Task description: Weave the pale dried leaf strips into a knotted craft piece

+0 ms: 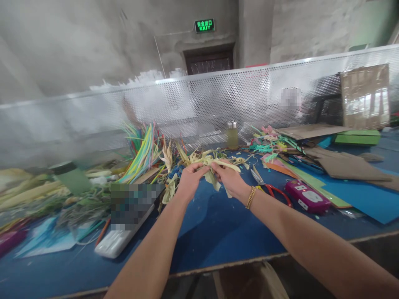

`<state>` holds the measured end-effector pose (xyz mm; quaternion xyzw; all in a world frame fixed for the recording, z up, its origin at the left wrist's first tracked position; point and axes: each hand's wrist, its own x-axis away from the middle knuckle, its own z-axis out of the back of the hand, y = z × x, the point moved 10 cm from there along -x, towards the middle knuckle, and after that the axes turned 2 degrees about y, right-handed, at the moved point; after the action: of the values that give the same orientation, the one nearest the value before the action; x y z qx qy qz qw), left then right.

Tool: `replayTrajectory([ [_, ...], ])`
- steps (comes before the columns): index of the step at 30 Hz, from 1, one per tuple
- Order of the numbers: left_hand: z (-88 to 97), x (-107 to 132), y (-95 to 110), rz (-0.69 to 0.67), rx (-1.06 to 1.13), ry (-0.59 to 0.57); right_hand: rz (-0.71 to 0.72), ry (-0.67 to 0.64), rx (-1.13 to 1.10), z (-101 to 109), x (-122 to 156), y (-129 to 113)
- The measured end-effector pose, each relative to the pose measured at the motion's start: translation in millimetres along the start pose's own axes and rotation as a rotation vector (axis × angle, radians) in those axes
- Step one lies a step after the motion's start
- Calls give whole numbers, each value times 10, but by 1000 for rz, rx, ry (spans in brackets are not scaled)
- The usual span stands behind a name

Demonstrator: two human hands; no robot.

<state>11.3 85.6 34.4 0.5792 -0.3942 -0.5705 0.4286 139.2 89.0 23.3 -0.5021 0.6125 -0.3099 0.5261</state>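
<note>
Both my hands are raised over the blue tabletop (pixel 202 241), close together in front of me. My left hand (pixel 191 178) is closed, with thumb and fingers pinching a pale, dried corn husk (pixel 212 181). On the other side, my right hand (pixel 230 177) grips the same husk, and one pale strip sticks out to the right above the knuckles. A wider leaf of it hangs down between the hands. Behind them lies a heap of loose husk scraps (pixel 202 155). Red-handled scissors (pixel 274 192) rest just right of my right wrist.
A magenta device (pixel 307 196), coloured paper (pixel 352 195) and cardboard (pixel 349 164) lie at right. A lidded bottle (pixel 232 139) stands behind. At left are bright coloured strips (pixel 141 155), a white-edged device (pixel 115 241) and a greenish bottle (pixel 71 178). A perforated metal screen (pixel 218 99) borders the back.
</note>
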Motion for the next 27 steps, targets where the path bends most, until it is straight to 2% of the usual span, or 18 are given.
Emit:
replayTrajectory([
  [3, 52, -13, -11, 31, 80, 54, -81, -75, -45, -104, 14, 87],
  [7, 108, -11, -29, 82, 168, 126, -61, -70, 37, -113, 25, 124],
  [12, 211, 10, 1, 65, 76, 230, 98, -17, 457, -102, 127, -14],
  [15, 276, 12, 58, 15, -33, 275, 166, -59, 679, -186, 215, -120],
  [18, 335, 15, 124, -26, -207, 302, 308, -79, 1050, -294, 295, -302],
  [20, 348, 15, 167, -53, -331, 296, 408, -75, 1337, -368, 345, -418],
  [22, 339, 14, 199, -84, -431, 273, 528, -66, 1529, -446, 405, -546],
  [24, 314, 9, 199, -102, -487, 237, 692, -48, 1603, -531, 490, -692],
  [27, 241, -7, 159, -107, -463, 146, 874, -51, 1564, -585, 573, -824],
])
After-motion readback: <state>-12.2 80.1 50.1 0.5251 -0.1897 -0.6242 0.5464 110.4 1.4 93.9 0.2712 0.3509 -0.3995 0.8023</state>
